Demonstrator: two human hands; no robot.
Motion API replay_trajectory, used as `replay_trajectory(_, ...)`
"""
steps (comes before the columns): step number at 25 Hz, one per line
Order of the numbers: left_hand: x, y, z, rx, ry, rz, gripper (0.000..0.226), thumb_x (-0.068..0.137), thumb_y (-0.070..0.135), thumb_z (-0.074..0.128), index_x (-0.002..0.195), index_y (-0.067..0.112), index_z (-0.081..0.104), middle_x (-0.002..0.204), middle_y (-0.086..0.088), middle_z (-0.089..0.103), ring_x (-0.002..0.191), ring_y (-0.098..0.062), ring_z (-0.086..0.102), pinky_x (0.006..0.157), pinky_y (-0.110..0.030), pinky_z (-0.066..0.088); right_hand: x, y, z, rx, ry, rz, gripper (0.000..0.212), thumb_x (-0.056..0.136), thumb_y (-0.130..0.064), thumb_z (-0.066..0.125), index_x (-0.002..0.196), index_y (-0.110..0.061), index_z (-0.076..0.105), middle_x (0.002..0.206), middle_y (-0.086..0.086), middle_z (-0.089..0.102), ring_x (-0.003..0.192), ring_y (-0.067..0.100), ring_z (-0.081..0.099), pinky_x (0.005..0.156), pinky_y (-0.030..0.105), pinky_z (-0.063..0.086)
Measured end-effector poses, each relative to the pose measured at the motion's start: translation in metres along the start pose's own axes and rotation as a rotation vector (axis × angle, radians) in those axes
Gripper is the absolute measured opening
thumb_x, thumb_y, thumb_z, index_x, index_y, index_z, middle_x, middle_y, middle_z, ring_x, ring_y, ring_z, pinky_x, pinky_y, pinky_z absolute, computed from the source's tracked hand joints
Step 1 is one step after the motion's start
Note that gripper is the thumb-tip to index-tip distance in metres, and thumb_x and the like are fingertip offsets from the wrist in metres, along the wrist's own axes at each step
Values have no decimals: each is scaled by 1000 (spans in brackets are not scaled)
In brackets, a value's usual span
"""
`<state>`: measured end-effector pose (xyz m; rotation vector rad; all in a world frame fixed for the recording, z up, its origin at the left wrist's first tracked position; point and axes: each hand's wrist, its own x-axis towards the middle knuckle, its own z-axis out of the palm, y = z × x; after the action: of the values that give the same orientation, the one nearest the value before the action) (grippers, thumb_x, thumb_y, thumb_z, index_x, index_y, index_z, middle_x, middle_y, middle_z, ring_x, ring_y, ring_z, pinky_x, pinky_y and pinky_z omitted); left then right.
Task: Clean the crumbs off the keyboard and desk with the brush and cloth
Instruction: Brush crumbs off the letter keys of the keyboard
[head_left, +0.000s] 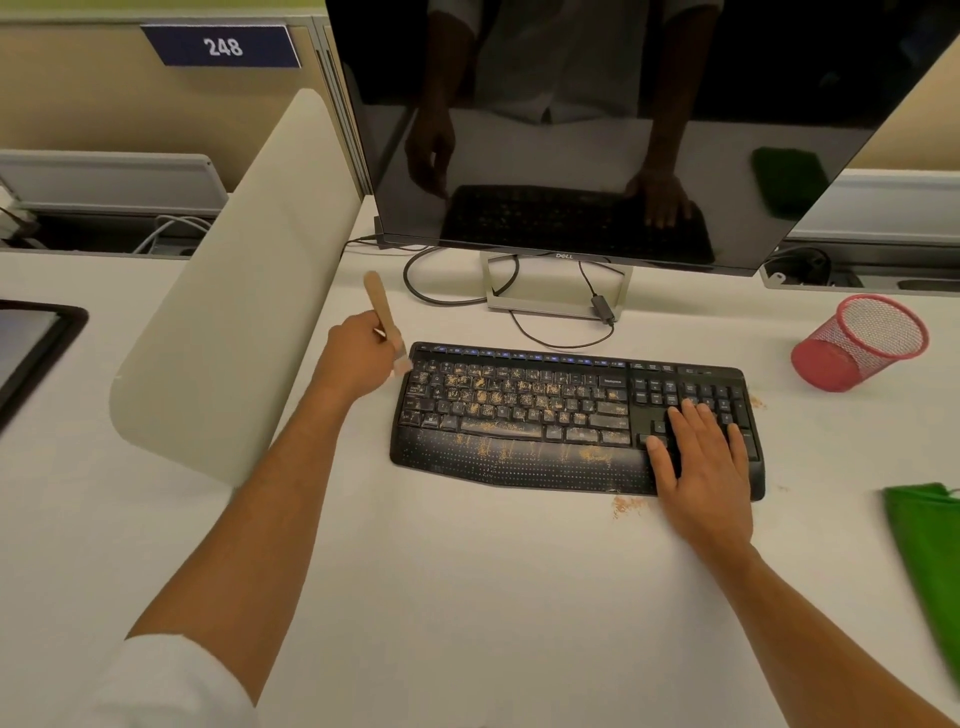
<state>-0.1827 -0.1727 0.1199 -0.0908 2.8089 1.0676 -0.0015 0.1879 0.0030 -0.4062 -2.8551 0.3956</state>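
Black plastic keyboard with curved, dot-textured palm rest (519, 415) lies flat on the white matte desk (467, 597), in front of the stand of the glossy black monitor (597, 130). Fine tan crumbs (498, 400) are scattered over the letter keys and palm rest; a small heap of the same lies on the desk just off the keyboard's front edge, and a few specks sit beside its right end. Left hand (358, 358) is closed around the small brush with flat pale wooden handle (384, 322), handle pointing up and away, pale bristles down at the keyboard's upper left corner; contact with the keys cannot be confirmed. Right hand (701, 457) lies flat, fingers straight and spread, pressing on the number pad and right end of the palm rest. Green soft cloth (930, 561) lies on the desk at the right edge, well apart from the right hand. Red wire-mesh cup (862, 343) lies tipped on its side beyond the keyboard's right end.
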Motion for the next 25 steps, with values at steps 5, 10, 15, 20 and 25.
replay_trajectory(5, 2, 27, 23, -45, -77, 114, 16, 97, 15, 57, 110, 10, 66, 104, -2, 64, 94, -18, 58, 76, -25, 40, 0, -1, 0, -3, 5, -1, 66, 101, -54, 26, 147, -12, 48, 155, 8, 43, 149, 21, 29, 126, 41, 6)
replay_trajectory(10, -1, 52, 60, -4, -245, 271, 19, 100, 17, 54, 115, 10, 64, 114, 0, 63, 97, -11, 57, 77, -17, 40, -1, 0, 1, 1, 29, -6, 63, 101, -52, 30, 145, -11, 50, 154, 8, 45, 148, 21, 30, 125, 39, 6)
replay_trajectory(15, -1, 65, 79, 13, -334, 285, 20, 104, 14, 46, 117, 7, 59, 111, 1, 58, 83, -1, 59, 63, -11, 40, -1, 0, 0, 2, 33, -8, 63, 101, -52, 30, 145, -11, 50, 153, 8, 46, 148, 21, 31, 125, 39, 7)
replay_trajectory(20, 11, 50, 55, 119, -369, 239, 17, 100, 14, 54, 114, 5, 57, 113, -10, 62, 99, -25, 61, 82, -36, 49, -1, 0, 0, -4, 23, -7, 64, 101, -52, 29, 146, -11, 49, 154, 8, 45, 149, 21, 30, 126, 40, 8)
replay_trajectory(25, 25, 25, 18, 253, -356, 184, 10, 95, 10, 61, 98, 4, 54, 98, -12, 63, 88, -26, 58, 70, -31, 41, -1, 0, 0, -9, 16, -3, 65, 101, -54, 27, 146, -12, 48, 155, 7, 44, 149, 21, 29, 126, 41, 8)
